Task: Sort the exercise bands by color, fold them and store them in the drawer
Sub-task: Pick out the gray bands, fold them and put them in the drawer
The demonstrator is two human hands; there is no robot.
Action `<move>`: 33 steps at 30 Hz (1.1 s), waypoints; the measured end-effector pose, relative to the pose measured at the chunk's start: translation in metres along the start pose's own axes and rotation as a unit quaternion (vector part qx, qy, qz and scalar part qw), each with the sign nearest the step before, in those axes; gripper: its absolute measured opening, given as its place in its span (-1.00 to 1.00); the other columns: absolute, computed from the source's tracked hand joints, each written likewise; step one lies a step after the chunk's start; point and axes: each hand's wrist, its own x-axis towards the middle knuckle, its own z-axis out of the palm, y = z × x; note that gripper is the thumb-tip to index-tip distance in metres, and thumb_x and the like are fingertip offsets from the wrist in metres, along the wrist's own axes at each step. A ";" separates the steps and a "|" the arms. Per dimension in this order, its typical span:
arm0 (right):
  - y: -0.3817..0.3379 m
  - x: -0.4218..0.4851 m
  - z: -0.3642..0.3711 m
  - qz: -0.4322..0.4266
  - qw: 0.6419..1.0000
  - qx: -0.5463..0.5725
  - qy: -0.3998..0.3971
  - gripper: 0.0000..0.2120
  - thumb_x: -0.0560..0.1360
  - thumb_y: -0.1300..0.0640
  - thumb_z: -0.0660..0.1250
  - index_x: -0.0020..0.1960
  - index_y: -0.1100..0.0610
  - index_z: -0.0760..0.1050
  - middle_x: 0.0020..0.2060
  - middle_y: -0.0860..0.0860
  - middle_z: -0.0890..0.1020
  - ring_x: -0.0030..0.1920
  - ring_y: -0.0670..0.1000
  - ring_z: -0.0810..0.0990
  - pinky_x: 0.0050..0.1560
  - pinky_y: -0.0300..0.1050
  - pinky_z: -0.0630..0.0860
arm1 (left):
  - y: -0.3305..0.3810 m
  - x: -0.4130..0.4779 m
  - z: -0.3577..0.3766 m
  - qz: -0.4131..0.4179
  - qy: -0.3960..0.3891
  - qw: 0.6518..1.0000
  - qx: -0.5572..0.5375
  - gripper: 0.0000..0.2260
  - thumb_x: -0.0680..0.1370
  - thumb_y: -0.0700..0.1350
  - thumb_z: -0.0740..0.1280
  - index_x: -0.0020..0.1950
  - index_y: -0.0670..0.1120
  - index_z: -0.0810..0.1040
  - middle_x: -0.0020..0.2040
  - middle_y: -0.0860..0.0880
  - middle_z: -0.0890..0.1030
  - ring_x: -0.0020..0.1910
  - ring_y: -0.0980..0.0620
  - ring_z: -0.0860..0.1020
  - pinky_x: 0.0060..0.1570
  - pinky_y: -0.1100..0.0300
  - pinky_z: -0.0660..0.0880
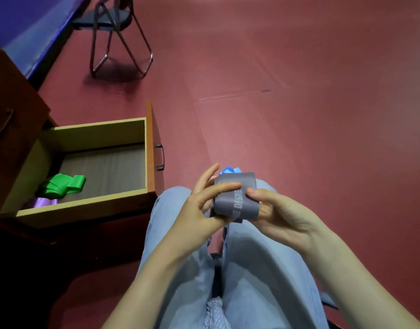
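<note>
Two bands stored, grey band folded in hand, blue one waiting.

The open drawer (104, 162) at left of the frame holds a green band (63, 185) and a purple band (41, 202); at centre, left hand (204, 207) and right hand (277, 212) both grasp the folded grey band (235, 198) over the lap, a blue band (229, 170) peeking behind it.

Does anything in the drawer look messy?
A bit. The green band in the drawer lies loosely bunched, not flat. The purple band beside it is half hidden by the drawer's near wall.
</note>
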 end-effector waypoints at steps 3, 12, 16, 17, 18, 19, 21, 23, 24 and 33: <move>-0.001 0.006 0.000 0.023 0.999 -0.035 0.030 -0.32 0.03 0.26 0.55 0.13 0.30 0.49 0.08 0.21 0.58 0.10 0.12 0.54 0.24 -0.06 0.40 | 0.005 -0.005 -0.001 -0.037 -0.018 0.998 -0.038 -0.48 0.25 -0.33 0.28 0.08 0.17 0.51 0.41 0.26 0.16 0.25 0.31 0.41 -0.11 0.43 0.45; -0.010 0.040 0.027 -0.013 0.991 -0.126 -0.033 -0.61 0.20 0.39 0.26 0.02 0.24 0.56 -0.14 0.13 0.66 -0.15 0.02 0.65 -0.09 -0.18 0.61 | 0.015 0.000 -0.022 -0.149 0.180 0.952 -0.196 -0.76 0.52 -0.16 0.26 0.18 -0.03 0.46 0.14 -0.07 0.57 0.03 0.07 0.57 -0.16 0.37 0.55; -0.003 0.058 0.037 -0.022 0.988 -0.148 -0.031 -0.59 0.25 0.35 0.28 0.10 0.26 0.53 -0.07 0.12 0.65 -0.02 0.04 0.62 0.10 -0.12 0.55 | 0.009 0.003 -0.035 -0.117 0.207 0.963 -0.126 -0.84 0.55 -0.22 0.21 0.02 -0.03 0.54 -0.05 -0.07 0.63 -0.04 0.02 0.58 -0.10 0.31 0.53; 0.000 0.070 0.044 -0.019 0.988 -0.154 -0.022 -0.58 0.28 0.35 0.29 0.14 0.27 0.49 -0.04 0.12 0.63 0.00 0.05 0.60 0.10 -0.13 0.54 | 0.003 0.006 -0.044 -0.108 0.225 0.960 -0.128 -0.84 0.55 -0.23 0.21 -0.01 -0.03 0.54 -0.07 -0.08 0.63 -0.05 0.02 0.57 -0.09 0.30 0.52; 0.004 0.079 0.048 -0.014 0.987 -0.157 -0.009 -0.60 0.33 0.36 0.30 0.17 0.27 0.47 -0.04 0.11 0.62 -0.01 0.03 0.59 0.04 -0.16 0.56 | -0.002 0.008 -0.050 -0.106 0.242 0.955 -0.134 -0.84 0.55 -0.24 0.21 -0.03 -0.04 0.54 -0.08 -0.08 0.63 -0.05 0.01 0.57 -0.09 0.30 0.52; 0.006 0.090 0.055 -0.011 0.987 -0.163 0.002 -0.65 0.39 0.37 0.27 0.17 0.24 0.47 -0.05 0.10 0.61 -0.05 0.01 0.59 -0.06 -0.20 0.58 | -0.005 0.013 -0.058 -0.105 0.263 0.948 -0.146 -0.84 0.55 -0.25 0.21 -0.04 -0.05 0.55 -0.10 -0.08 0.63 -0.07 0.01 0.58 -0.10 0.30 0.52; 0.011 0.119 0.071 -0.003 0.983 -0.181 0.017 -0.71 0.46 0.35 0.19 0.15 0.19 0.48 -0.10 0.07 0.61 -0.12 -0.04 0.58 -0.18 -0.24 0.57 | -0.015 0.021 -0.079 -0.109 0.307 0.929 -0.173 -0.83 0.55 -0.25 0.19 -0.05 -0.04 0.55 -0.12 -0.05 0.64 -0.12 0.04 0.59 -0.11 0.30 0.54; 0.017 0.153 0.089 0.000 0.978 -0.208 0.020 -0.74 0.47 0.34 0.18 0.11 0.18 0.48 -0.13 0.06 0.61 -0.17 -0.05 0.58 -0.17 -0.22 0.55 | -0.027 0.028 -0.103 -0.111 0.352 0.908 -0.199 -0.83 0.55 -0.24 0.19 -0.03 -0.06 0.55 -0.13 -0.02 0.64 -0.15 0.08 0.60 -0.10 0.28 0.55; 0.019 0.167 0.098 -0.003 0.976 -0.216 0.019 -0.77 0.47 0.35 0.18 0.08 0.18 0.49 -0.16 0.06 0.62 -0.20 -0.06 0.59 -0.17 -0.22 0.54 | -0.032 0.031 -0.113 -0.111 0.374 0.898 -0.204 -0.83 0.56 -0.23 0.19 0.00 -0.08 0.55 -0.13 -0.02 0.64 -0.15 0.08 0.60 -0.11 0.29 0.55; 0.060 0.325 0.147 0.002 0.945 -0.325 -0.030 -0.72 0.51 0.23 0.23 0.22 0.24 0.44 0.03 0.13 0.60 -0.01 0.04 0.59 0.04 -0.14 0.52 | -0.097 0.058 -0.244 -0.167 0.455 0.862 -0.146 -0.86 0.57 -0.20 0.18 0.00 -0.04 0.51 -0.11 0.06 0.60 -0.14 0.16 0.56 -0.06 0.30 0.48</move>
